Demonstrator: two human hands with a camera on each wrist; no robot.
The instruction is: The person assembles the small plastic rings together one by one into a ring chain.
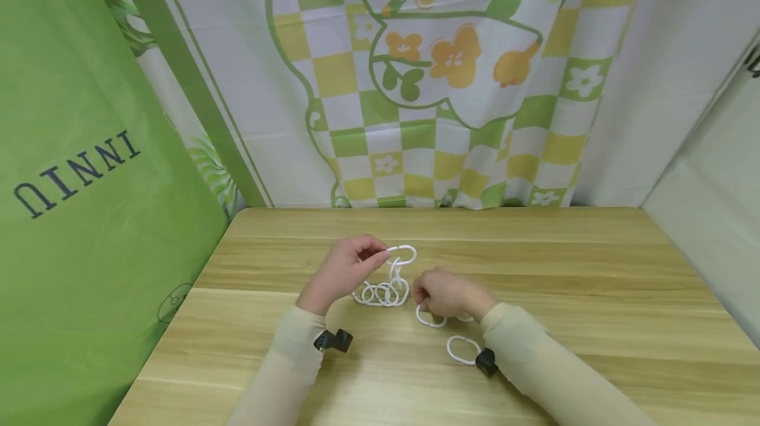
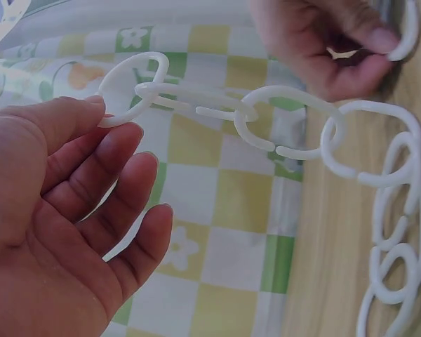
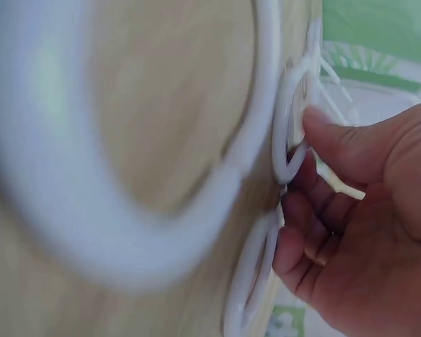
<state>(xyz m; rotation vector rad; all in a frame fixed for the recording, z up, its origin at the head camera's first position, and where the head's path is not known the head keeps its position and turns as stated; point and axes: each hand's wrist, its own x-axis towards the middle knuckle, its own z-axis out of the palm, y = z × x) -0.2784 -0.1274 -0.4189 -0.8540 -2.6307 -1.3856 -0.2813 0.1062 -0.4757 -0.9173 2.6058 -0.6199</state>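
Observation:
My left hand (image 1: 347, 268) pinches the end link of a white plastic chain (image 2: 163, 72) between thumb and forefinger, holding it above the table. From there several oval links hang down, and the rest of the chain lies bunched on the wood beside my left hand. Low over the table, my right hand (image 1: 448, 291) grips the edge of a loose white link (image 1: 430, 325) with thumb and fingers. Another loose link (image 1: 466, 318) is partly hidden behind that hand. Nearer to me lies a further link (image 1: 449, 349), large and blurred in the right wrist view.
The wooden table (image 1: 564, 268) reaches back to a checked, flowered curtain (image 1: 404, 142). A green cloth (image 1: 89, 215) with lettering hangs along the left edge. Small black cameras sit on the left wrist (image 1: 341, 340) and the right wrist (image 1: 485, 361).

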